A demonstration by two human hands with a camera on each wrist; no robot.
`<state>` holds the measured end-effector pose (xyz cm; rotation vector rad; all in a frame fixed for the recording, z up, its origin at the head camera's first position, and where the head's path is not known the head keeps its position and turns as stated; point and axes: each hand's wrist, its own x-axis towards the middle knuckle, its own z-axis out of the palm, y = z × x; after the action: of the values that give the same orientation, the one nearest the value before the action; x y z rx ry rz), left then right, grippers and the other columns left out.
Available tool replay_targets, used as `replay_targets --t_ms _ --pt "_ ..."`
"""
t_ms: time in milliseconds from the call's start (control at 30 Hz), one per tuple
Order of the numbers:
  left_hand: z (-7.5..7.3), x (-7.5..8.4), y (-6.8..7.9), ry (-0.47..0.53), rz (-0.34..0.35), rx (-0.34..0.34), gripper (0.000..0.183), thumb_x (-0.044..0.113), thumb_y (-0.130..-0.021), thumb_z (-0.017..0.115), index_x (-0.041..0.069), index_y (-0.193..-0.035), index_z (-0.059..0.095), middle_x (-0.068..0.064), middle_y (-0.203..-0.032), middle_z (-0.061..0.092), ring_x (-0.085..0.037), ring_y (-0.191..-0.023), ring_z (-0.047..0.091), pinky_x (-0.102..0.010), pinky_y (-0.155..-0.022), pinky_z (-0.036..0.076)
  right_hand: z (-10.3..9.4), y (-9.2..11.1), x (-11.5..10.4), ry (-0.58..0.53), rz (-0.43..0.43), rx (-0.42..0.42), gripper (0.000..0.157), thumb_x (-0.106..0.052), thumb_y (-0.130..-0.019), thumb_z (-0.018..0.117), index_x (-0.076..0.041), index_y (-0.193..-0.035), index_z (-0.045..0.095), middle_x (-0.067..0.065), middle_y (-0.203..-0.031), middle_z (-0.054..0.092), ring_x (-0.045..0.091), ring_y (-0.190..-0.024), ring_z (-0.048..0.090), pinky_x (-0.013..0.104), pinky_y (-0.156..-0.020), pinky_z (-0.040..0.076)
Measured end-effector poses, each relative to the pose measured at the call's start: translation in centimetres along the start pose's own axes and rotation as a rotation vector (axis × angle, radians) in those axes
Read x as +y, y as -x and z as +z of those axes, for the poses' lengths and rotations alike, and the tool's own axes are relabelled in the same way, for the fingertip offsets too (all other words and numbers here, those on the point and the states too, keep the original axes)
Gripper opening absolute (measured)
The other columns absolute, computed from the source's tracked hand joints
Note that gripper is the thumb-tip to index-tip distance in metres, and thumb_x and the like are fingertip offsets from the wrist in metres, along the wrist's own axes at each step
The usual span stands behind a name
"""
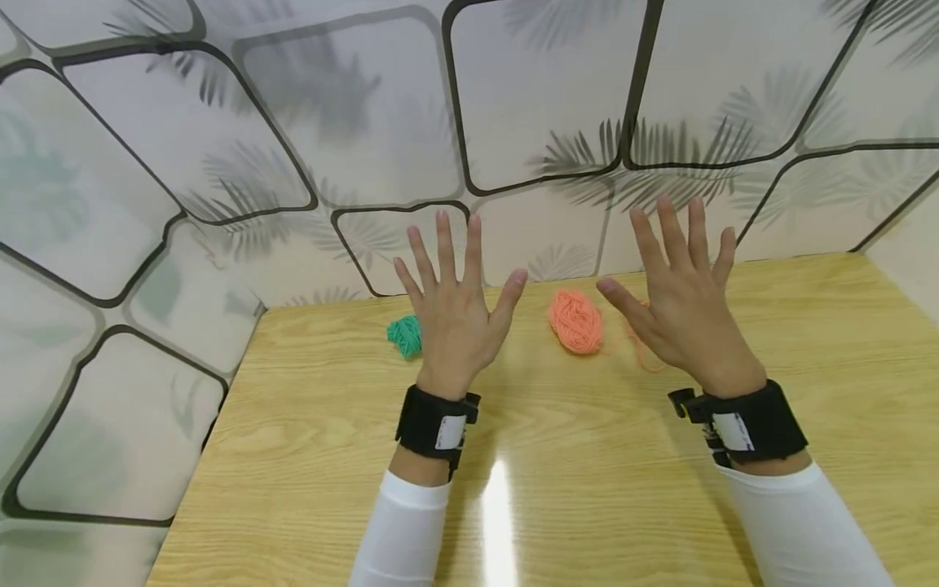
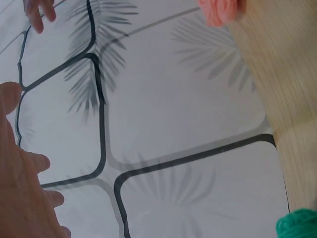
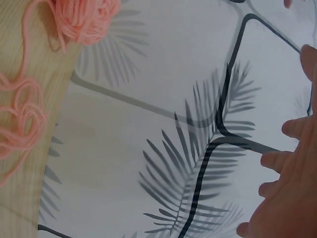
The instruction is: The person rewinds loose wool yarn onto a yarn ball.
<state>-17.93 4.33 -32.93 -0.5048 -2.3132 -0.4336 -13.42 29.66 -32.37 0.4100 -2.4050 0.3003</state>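
Both hands are raised above the table with fingers straight and spread, holding nothing. The left hand (image 1: pixel 456 326) covers part of a small green yarn ball (image 1: pixel 404 337) in the head view; that ball also shows at the lower right corner of the left wrist view. Between the hands lies a larger coral-pink yarn ball (image 1: pixel 575 322). My right hand (image 1: pixel 685 314) is to its right, in front of a loose strand of the pink yarn (image 1: pixel 645 355). Tangled loops of this loose yarn (image 3: pixel 25 116) appear in the right wrist view beside the pink ball (image 3: pixel 86 17).
The wood-grain table (image 1: pixel 308 473) reaches back to a wall (image 1: pixel 528 236) with a black-line and palm-leaf pattern. A similar patterned wall (image 1: pixel 110 424) stands along the left side. Each wrist carries a black strap (image 1: pixel 433 421) over a white sleeve.
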Motion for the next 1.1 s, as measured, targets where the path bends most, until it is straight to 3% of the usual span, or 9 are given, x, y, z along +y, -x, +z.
replay_targets --t_ms 100,167,333,500,700,800,933,1000,1100 --pt "-0.1 -0.9 0.0 -0.032 -0.026 -0.032 0.076 0.065 -0.09 0.029 0.021 -0.15 0.011 -0.009 -0.155 -0.001 -0.037 -0.138 -0.012 -0.062 -0.103 -0.005 0.6 -0.1 -0.3 0.034 -0.005 0.02 0.079 -0.062 -0.091 0.035 -0.019 -0.15 0.004 0.0 -0.155 -0.012 0.03 -0.139 -0.013 0.06 -0.1 -0.014" --pt "0.2 -1.1 -0.1 -0.027 -0.04 -0.08 0.075 0.065 -0.09 0.026 0.023 -0.15 0.007 -0.006 -0.155 -0.006 -0.035 -0.138 -0.015 -0.062 -0.103 -0.006 0.8 0.0 -0.3 0.026 0.022 -0.016 0.08 -0.063 -0.09 0.035 -0.02 -0.15 0.003 0.0 -0.155 -0.013 0.029 -0.139 -0.014 0.06 -0.099 -0.015" --pt "2.2 -0.3 0.5 -0.007 -0.055 -0.233 0.075 0.067 -0.091 0.02 0.026 -0.15 0.001 -0.002 -0.154 -0.014 -0.033 -0.138 -0.017 -0.061 -0.103 -0.007 2.8 0.7 -0.5 -0.027 0.129 -0.275 0.082 -0.062 -0.091 0.037 -0.018 -0.15 0.0 0.012 -0.155 -0.003 0.032 -0.138 -0.015 0.063 -0.098 -0.015" --pt "4.4 1.7 1.6 0.023 -0.036 -0.449 0.072 0.068 -0.09 0.012 0.029 -0.148 -0.005 -0.005 -0.155 -0.006 -0.036 -0.139 -0.01 -0.061 -0.103 -0.005 5.7 1.8 -1.6 -0.046 0.18 -0.482 0.088 -0.069 -0.086 0.037 -0.011 -0.148 0.016 0.023 -0.147 0.023 0.046 -0.135 0.011 0.07 -0.095 0.003" --pt "5.8 3.5 1.9 0.101 -0.179 -0.7 0.069 0.064 -0.093 0.019 0.028 -0.15 0.005 -0.008 -0.152 0.02 -0.037 -0.137 0.018 -0.061 -0.102 0.014 7.1 2.7 -3.0 -0.112 0.291 -0.586 0.096 -0.071 -0.078 0.049 -0.003 -0.143 0.027 0.026 -0.13 0.044 0.047 -0.115 0.041 0.066 -0.082 0.025" --pt "6.4 4.2 1.7 0.175 -0.232 -0.798 0.068 0.06 -0.093 0.028 0.023 -0.149 0.014 -0.01 -0.145 0.034 -0.036 -0.128 0.033 -0.056 -0.098 0.028 7.4 2.9 -3.3 -0.123 0.336 -0.6 0.085 -0.057 -0.081 0.055 -0.001 -0.14 0.03 0.028 -0.123 0.047 0.046 -0.11 0.046 0.066 -0.079 0.028" --pt "6.9 4.7 1.4 0.319 -0.262 -0.877 0.07 0.055 -0.094 0.034 0.014 -0.148 0.019 -0.013 -0.139 0.043 -0.038 -0.124 0.038 -0.048 -0.095 0.035 7.6 2.8 -3.2 -0.196 0.367 -0.589 0.076 -0.039 -0.08 0.06 0.005 -0.136 0.032 0.031 -0.122 0.046 0.046 -0.111 0.046 0.069 -0.084 0.03" --pt "7.1 4.7 1.2 0.448 -0.282 -0.894 0.07 0.051 -0.094 0.037 0.009 -0.148 0.018 -0.015 -0.135 0.045 -0.035 -0.12 0.043 -0.042 -0.092 0.039 7.7 2.6 -3.0 -0.255 0.371 -0.581 0.075 -0.032 -0.079 0.061 0.008 -0.135 0.031 0.033 -0.122 0.045 0.047 -0.111 0.046 0.064 -0.087 0.034" --pt "7.1 4.7 1.1 0.656 -0.373 -0.873 0.071 0.044 -0.093 0.045 0.006 -0.147 0.018 -0.016 -0.134 0.045 -0.027 -0.116 0.046 -0.034 -0.089 0.041 7.7 2.4 -2.7 -0.325 0.364 -0.567 0.074 -0.025 -0.078 0.062 0.012 -0.133 0.03 0.034 -0.123 0.045 0.047 -0.112 0.046 0.056 -0.089 0.039"
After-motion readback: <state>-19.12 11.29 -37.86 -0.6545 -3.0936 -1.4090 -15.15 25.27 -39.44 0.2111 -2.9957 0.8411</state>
